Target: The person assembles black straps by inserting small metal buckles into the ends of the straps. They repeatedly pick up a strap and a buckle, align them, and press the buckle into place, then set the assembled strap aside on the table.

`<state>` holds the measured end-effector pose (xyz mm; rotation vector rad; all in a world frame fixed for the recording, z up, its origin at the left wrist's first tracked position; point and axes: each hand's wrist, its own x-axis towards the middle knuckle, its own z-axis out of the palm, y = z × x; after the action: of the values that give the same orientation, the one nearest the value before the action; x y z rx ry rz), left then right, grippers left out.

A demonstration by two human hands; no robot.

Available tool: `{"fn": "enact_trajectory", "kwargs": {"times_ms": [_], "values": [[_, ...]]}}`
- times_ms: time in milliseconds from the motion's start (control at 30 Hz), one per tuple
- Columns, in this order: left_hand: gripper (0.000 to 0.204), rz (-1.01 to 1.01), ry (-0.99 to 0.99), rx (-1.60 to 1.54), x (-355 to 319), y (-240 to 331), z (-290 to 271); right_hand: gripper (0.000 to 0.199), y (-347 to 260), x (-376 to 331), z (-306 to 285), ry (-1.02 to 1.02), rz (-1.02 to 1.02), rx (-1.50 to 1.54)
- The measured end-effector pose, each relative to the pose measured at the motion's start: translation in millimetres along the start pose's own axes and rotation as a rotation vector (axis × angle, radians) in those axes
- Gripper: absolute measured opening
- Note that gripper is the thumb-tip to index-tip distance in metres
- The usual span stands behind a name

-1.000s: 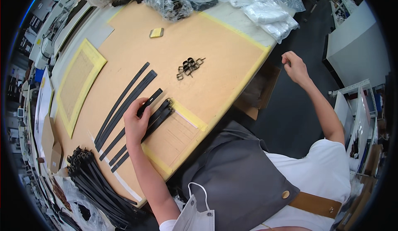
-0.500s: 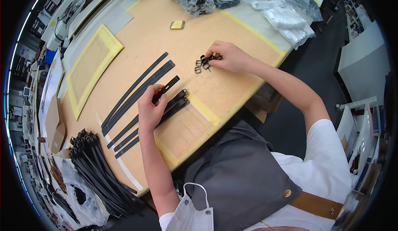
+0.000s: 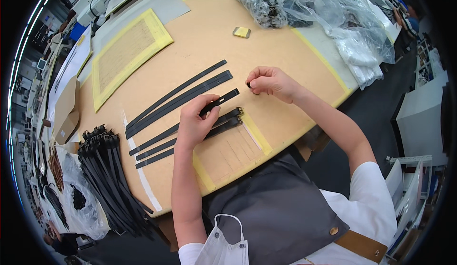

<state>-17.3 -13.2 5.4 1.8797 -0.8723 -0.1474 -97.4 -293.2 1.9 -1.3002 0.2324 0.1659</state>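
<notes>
Black flat strap (image 3: pixel 220 100) pinched in left hand (image 3: pixel 194 122), small dark ring (image 3: pixel 249 85) gripped by right hand (image 3: pixel 269 82) fingertips.

Left hand (image 3: pixel 194 122) lies palm down, fingers curled in a pinch. Right hand (image 3: pixel 270 81) reaches across, fingertips pinched together, forearm extended from the right.
</notes>
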Motion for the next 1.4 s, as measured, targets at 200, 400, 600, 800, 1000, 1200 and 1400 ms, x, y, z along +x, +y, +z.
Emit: {"fn": "enact_trajectory", "kwargs": {"times_ms": [200, 400, 600, 800, 1000, 1200, 1400], "values": [[0.023, 0.046, 0.036, 0.037, 4, 8, -7, 0.019, 10, 18, 27, -0.122, 0.029, 0.203], [0.024, 0.016, 0.084, 0.068, 3, 4, -13, 0.024, 7, 31, 44, -0.082, -0.009, 0.135], [0.034, 0.008, 0.001, 0.003, 3, -3, -6, 0.027, 14, 37, 66, -0.18, -0.025, 0.008], [0.026, -0.011, -0.031, 0.054, 8, 10, -8, 0.027, 15, 37, 61, -0.203, 0.002, 0.018], [0.023, -0.059, -0.02, 0.064, 6, 7, -8, 0.021, -11, 39, 23, 0.021, -0.238, -0.283], [0.021, -0.055, 0.001, 0.067, 7, 2, -5, 0.018, -34, 27, -37, 0.303, -0.318, -0.712], [0.019, -0.06, -0.009, 0.043, 6, -3, -5, 0.016, -36, 8, -35, 0.243, -0.243, -0.878]]}}
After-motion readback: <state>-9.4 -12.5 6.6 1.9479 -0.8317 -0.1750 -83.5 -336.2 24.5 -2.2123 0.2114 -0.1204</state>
